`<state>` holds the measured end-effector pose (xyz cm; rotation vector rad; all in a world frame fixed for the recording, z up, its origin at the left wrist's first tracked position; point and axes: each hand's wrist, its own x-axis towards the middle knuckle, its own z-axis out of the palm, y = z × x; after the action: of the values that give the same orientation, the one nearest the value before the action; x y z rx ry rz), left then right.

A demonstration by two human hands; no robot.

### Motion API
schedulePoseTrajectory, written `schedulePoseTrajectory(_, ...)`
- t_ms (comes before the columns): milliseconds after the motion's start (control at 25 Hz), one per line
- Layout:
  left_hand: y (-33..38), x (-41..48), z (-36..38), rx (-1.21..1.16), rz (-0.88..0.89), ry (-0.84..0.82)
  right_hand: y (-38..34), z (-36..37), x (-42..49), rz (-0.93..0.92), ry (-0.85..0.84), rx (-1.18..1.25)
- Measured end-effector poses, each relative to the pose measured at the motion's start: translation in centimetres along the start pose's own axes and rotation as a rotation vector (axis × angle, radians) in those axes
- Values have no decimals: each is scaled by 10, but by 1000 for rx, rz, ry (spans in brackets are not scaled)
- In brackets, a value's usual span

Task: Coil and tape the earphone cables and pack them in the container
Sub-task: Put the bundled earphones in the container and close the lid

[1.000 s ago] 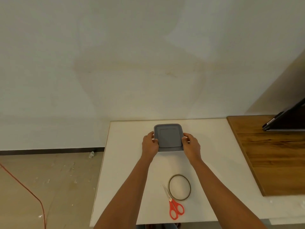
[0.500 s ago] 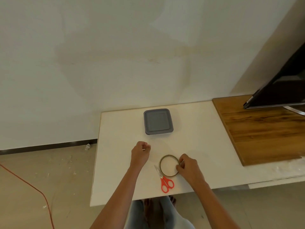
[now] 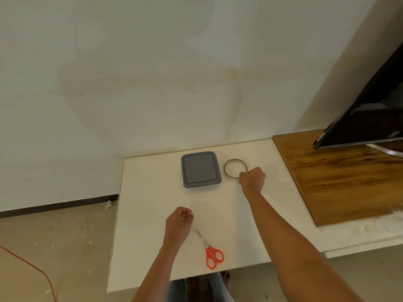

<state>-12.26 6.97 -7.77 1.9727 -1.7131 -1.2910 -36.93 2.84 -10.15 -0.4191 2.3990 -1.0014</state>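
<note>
White table [image 3: 152, 192], tape [image 3: 228, 163] (in right hand [image 3: 253, 179])

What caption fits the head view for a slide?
Right hand holds tape roll beside closed grey container; left hand curled near red scissors.

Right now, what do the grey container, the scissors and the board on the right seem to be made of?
Container: probably plastic, matte grey, with soft, rounded, moulded edges.
Scissors: blades look like bare metal with a slight shine; the glossy orange handles are likely plastic.
Board: wood or wood-look laminate, with brown grain streaks and a smooth finish.
</note>
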Motion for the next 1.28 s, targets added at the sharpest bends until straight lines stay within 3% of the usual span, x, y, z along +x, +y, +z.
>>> schedulePoseTrajectory(160, -2, 3, -6, -14, -17, 10, 3, -12, -21, -21, 9, 76)
schedulePoseTrajectory(240, -1, 3, -5, -120, -35, 44, 17, -29, -63, -184, -36, -57)
schedulePoseTrajectory(400, 28, 22, -3, -409, -14, 148, 58, -34, -178, -522, -689, -568)
schedulePoseTrajectory(480, 47, 34, -1, -439, -48, 124, 77, -26, -203, -659, -820, -783)
schedulePoseTrajectory(560, 56, 44, 3, -521, -103, 121, 89, -25, -200, -735, -729, -788)
schedulePoseTrajectory(720, 63, 59, 6, -660, -213, 175, 117, -37, -148, -844, -424, -506)
schedulePoseTrajectory(840, 64, 67, 7, -713, -229, 210, 130, -48, -74, -642, -199, -361)
schedulePoseTrajectory(960, 65, 70, 7, -770, -220, 232, 100, -55, -14, -437, -114, -282)
schedulePoseTrajectory(1280, 69, 70, 6, -753, -188, 219, 40, -33, 62, -354, -93, -174)
